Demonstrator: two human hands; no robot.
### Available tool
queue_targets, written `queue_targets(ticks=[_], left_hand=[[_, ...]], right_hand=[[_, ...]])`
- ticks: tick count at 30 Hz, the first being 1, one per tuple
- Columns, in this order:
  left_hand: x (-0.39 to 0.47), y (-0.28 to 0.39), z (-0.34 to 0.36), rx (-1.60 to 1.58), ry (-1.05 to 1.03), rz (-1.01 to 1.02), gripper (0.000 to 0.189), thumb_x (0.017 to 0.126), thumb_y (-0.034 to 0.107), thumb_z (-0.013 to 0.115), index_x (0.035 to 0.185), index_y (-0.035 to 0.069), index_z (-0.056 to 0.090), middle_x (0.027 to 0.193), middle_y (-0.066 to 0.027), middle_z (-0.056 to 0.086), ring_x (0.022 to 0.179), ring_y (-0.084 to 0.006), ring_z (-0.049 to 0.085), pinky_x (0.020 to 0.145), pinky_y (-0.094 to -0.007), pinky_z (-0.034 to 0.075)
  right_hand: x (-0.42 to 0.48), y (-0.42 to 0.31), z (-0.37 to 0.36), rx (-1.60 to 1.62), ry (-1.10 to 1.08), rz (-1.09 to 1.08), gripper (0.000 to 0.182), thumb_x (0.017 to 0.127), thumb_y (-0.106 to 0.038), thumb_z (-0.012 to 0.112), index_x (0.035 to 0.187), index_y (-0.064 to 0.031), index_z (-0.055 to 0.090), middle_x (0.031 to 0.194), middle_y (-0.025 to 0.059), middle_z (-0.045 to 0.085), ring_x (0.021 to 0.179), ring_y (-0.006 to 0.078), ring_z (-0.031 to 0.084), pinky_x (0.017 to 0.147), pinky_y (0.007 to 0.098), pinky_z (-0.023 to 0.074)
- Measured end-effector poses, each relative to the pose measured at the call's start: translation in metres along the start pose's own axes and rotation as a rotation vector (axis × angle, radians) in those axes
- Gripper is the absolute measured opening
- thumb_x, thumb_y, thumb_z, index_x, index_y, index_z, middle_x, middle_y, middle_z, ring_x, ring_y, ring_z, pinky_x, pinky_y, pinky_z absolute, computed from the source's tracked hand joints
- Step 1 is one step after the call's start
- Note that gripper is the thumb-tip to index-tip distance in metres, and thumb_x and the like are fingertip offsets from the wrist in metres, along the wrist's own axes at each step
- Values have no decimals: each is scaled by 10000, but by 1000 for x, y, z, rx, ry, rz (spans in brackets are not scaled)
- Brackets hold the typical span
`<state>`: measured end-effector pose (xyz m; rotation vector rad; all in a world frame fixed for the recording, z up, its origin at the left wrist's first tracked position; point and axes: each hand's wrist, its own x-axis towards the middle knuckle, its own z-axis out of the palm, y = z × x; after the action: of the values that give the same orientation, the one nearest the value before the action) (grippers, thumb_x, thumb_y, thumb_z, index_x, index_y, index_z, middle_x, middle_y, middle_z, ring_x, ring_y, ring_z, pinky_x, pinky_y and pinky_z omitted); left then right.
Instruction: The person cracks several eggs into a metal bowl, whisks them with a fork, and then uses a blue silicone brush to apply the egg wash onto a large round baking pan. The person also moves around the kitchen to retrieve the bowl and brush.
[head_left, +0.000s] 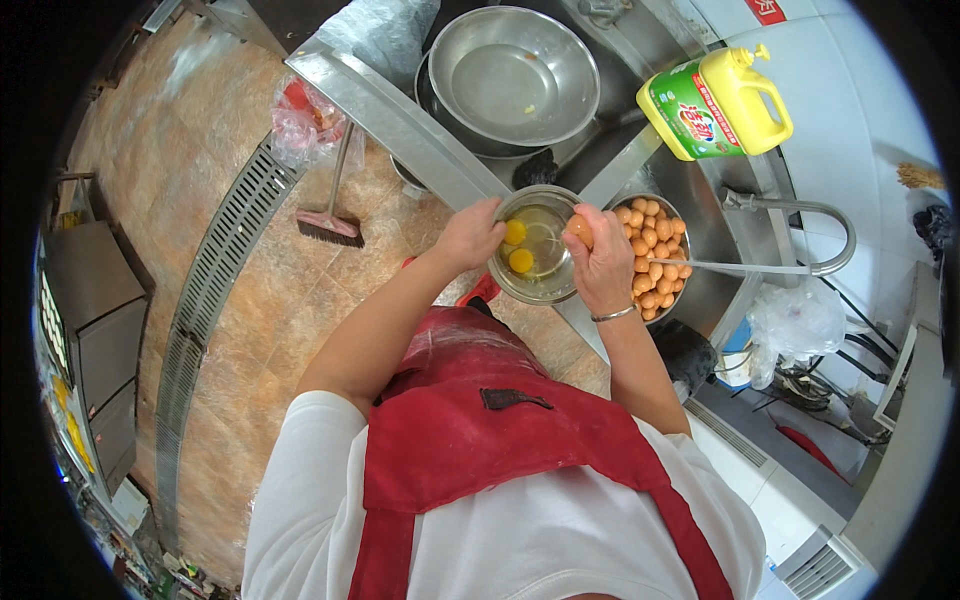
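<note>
My left hand (472, 234) grips the left rim of a round metal bowl (534, 295), which sits at the near edge of the sink. Inside the bowl, two egg yolks (520, 260) lie in clear egg white. A brown egg (579, 231) is held in my right hand (604, 259) over the bowl's right rim; a thin strand seems to hang beside it. Just right of that hand, a larger metal bowl full of brown eggs (660, 251) stands in the right sink basin, partly covered by my hand and wrist.
A large metal basin (514, 75) with liquid stands in the left sink basin, near a dark scourer (535, 169). A yellow detergent jug (716, 105) rests behind the divider. The curved faucet (840, 232) reaches over the eggs. A broom (330, 225) and floor drain grate (225, 247) are at left.
</note>
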<state>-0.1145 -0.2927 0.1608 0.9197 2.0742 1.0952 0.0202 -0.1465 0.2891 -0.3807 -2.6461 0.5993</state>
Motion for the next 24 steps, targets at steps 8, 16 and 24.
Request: queue_targets(ticks=[8, 16, 24], left_hand=[[1, 0, 1, 1, -31, -8, 402, 867, 208, 517, 1206, -6, 545, 1144, -278, 599, 1098, -436, 549, 938, -480, 445], [-1, -1, 2, 12, -1, -1, 466, 871, 212, 514, 1256, -51, 509, 1181, -296, 582, 1138, -439, 531, 985, -467, 427], [6, 8, -9, -21, -120, -55, 496, 885, 240, 528, 1284, -53, 494, 1231, -299, 560, 1168, -427, 525, 1012, -465, 413]], right_hand=[[11, -18, -19, -48, 85, -62, 355, 903, -362, 627, 1120, -82, 596, 870, 130, 541, 792, 342, 556, 684, 419, 465], [26, -44, -44, -41, 227, -180, 371, 851, -334, 678, 1119, -90, 602, 862, 124, 547, 771, 330, 548, 666, 414, 453], [7, 2, 2, -328, -161, -99, 344, 841, -310, 689, 1124, -133, 604, 819, 111, 532, 792, 302, 574, 693, 410, 473]])
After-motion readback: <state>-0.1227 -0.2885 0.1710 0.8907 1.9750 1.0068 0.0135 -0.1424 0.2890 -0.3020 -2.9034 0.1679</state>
